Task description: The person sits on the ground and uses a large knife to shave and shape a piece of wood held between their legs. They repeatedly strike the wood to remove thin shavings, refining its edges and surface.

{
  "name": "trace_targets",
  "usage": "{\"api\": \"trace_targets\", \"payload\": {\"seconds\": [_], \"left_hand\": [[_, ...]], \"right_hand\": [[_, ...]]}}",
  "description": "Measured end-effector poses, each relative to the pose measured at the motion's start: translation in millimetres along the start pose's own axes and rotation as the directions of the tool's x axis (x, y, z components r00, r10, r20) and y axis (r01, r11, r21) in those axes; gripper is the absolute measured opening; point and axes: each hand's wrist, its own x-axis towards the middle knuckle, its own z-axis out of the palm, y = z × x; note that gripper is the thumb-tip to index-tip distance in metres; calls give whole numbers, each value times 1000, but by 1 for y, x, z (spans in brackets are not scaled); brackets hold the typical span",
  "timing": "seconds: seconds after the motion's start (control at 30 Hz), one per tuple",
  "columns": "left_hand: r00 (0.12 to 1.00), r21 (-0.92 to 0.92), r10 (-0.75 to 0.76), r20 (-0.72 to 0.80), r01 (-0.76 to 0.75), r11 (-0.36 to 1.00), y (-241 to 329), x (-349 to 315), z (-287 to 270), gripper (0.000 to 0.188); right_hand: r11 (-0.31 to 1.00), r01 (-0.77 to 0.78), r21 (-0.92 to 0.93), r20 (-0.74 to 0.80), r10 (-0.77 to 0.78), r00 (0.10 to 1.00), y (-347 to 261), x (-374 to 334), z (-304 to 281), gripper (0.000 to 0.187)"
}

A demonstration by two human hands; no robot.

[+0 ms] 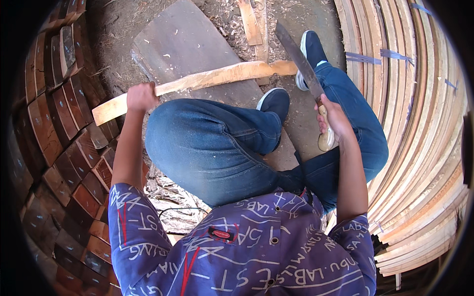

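A long, slightly curved strip of pale wood (212, 78) lies across in front of my knees, its right part resting near my shoes. My left hand (142, 96) is closed round it close to its left end. In my right hand (332, 118) is a machete (302, 61), gripped by its pale wooden handle. The broad dark blade points up and away to the left, above the right end of the strip, over my right shoe. Whether the blade touches the wood I cannot tell.
Beneath the strip lies a flat grey board (182, 39) on dirt strewn with shavings. Short wood pieces (250, 22) lie beyond it. Stacked dark wood blocks (64, 118) rise on the left. Long pale planks (414, 123), tied with purplish strips, are piled on the right.
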Motion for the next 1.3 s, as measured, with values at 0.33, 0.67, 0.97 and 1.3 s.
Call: {"api": "trace_targets", "payload": {"seconds": [0.33, 0.67, 0.97, 1.3], "left_hand": [[997, 13, 44, -68, -43, 999, 1, 11, -7, 18], [997, -15, 30, -78, -31, 999, -6, 20, -11, 18], [985, 39, 104, -140, -100, 994, -22, 43, -4, 18], [976, 31, 133, -174, -129, 991, -20, 46, -11, 15]], "right_hand": [[985, -34, -169, -12, 33, 999, 21, 44, 16, 45], [873, 427, 236, -208, -384, 900, -19, 39, 22, 48], [995, -38, 90, -30, 41, 999, -16, 14, -24, 46], [993, -98, -70, 35, 100, 994, 25, 56, 11, 46]]}}
